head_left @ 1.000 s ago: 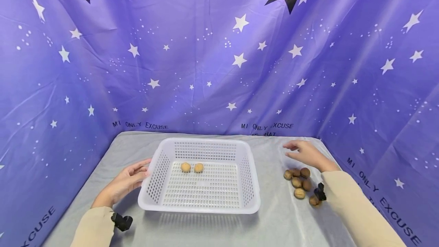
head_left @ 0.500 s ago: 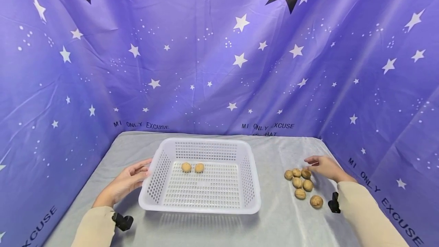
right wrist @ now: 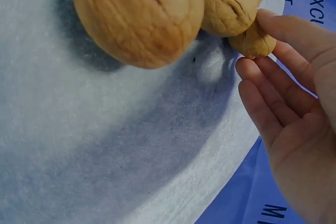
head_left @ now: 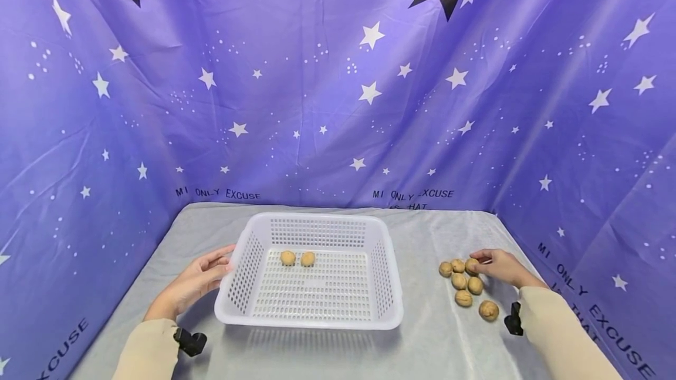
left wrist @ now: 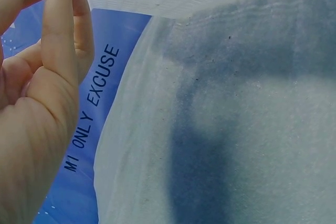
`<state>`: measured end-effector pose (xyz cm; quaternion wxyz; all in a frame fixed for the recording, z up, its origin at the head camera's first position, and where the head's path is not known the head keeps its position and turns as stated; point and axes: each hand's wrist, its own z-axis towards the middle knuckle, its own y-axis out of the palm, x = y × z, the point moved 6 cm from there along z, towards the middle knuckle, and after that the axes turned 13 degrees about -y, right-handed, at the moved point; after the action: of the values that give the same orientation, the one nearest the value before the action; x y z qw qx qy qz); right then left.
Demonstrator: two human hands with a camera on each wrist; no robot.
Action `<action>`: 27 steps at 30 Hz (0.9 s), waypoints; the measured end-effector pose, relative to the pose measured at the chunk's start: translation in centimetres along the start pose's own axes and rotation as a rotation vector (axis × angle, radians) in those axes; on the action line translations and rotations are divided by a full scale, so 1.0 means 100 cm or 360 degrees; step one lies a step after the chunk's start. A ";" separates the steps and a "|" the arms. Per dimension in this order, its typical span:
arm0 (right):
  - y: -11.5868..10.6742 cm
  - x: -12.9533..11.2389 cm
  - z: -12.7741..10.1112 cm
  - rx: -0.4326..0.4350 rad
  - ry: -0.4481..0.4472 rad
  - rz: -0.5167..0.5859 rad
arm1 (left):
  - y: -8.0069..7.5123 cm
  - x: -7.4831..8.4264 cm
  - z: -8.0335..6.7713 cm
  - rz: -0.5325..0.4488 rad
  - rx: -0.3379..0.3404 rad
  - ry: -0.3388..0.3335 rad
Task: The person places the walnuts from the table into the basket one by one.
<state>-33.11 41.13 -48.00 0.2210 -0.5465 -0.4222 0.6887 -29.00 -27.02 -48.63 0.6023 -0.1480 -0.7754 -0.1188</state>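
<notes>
A white plastic basket [head_left: 311, 324] with slotted walls stands on the table, two pale walnuts [head_left: 298, 258] lying inside toward the back left. My left hand [head_left: 192, 280] pinches the basket's left rim between thumb and fingers; the left wrist view shows the hand [left wrist: 47, 77] at the basket's edge. To the right of the basket lies a group of several walnuts [head_left: 459, 281]. At the back right of that group my right hand [head_left: 504, 267] grips one walnut [right wrist: 253, 41], thumb on one side and fingertips on the other. A larger-looking walnut [right wrist: 139, 17] sits close to the right wrist camera.
A grey cloth [head_left: 422, 333] covers the table. Purple star-printed curtains [head_left: 317, 104] hang behind it and along both sides. One walnut [head_left: 489, 311] lies apart from the others, near the right forearm. Black wrist mounts [head_left: 191, 342] sit on the sleeves.
My right hand has come down from above and behind the walnuts, moving right, then closed its fingers on the rearmost right walnut. The left hand and basket have stayed put.
</notes>
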 end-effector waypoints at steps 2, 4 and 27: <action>-0.001 -0.003 0.001 -0.0006 -0.0016 -0.0027 | 0.000 0.001 0.000 -0.0006 -0.0012 0.0011; -0.004 -0.008 0.002 -0.0011 -0.0043 -0.0044 | 0.000 0.001 -0.001 -0.0013 -0.0020 0.0016; -0.034 -0.116 0.054 0.0078 -0.0508 -0.0278 | 0.001 0.001 0.000 -0.0033 -0.0008 -0.0002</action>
<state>-35.21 32.31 -38.39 0.2234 -0.3859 -0.4811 0.7548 -28.95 -26.95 -48.52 0.6001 -0.1414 -0.7770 -0.1269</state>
